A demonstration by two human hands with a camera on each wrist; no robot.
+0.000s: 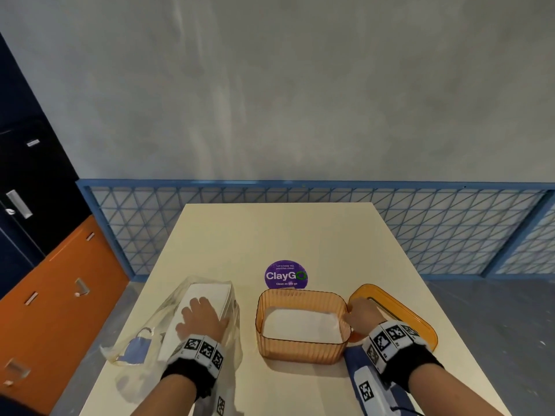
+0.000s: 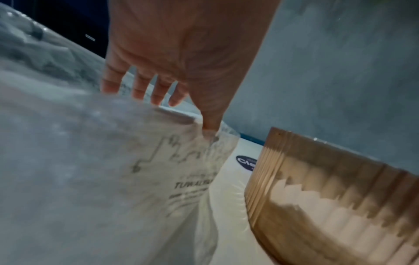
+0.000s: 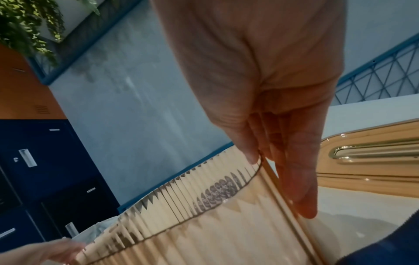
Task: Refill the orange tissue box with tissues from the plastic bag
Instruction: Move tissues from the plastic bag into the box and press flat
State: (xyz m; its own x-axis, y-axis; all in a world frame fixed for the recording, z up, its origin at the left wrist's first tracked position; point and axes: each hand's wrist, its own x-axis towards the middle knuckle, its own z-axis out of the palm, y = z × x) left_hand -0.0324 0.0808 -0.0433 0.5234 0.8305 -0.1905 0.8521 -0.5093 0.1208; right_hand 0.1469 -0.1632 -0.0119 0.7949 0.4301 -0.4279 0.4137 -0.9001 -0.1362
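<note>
The ribbed orange tissue box (image 1: 300, 352) stands open on the table, with a low layer of white tissues (image 1: 300, 325) inside. My right hand (image 1: 360, 313) pinches its right wall, thumb inside the rim and fingers outside (image 3: 278, 179). The orange lid (image 1: 399, 310) lies flat just right of the box. On the left lies the clear plastic bag (image 1: 141, 334), holding a white tissue stack (image 1: 210, 291). My left hand (image 1: 207, 310) is inside the bag with fingers spread on top of the stack. The thumb runs down the stack's side (image 2: 181, 100).
A purple round ClayGo sticker (image 1: 286, 274) sits behind the box. A blue item (image 1: 135, 349) lies in the bag's near left corner. The cream table (image 1: 270, 235) is narrow, and the bag overhangs its left edge. A blue-and-white device (image 1: 366, 385) is by my right forearm.
</note>
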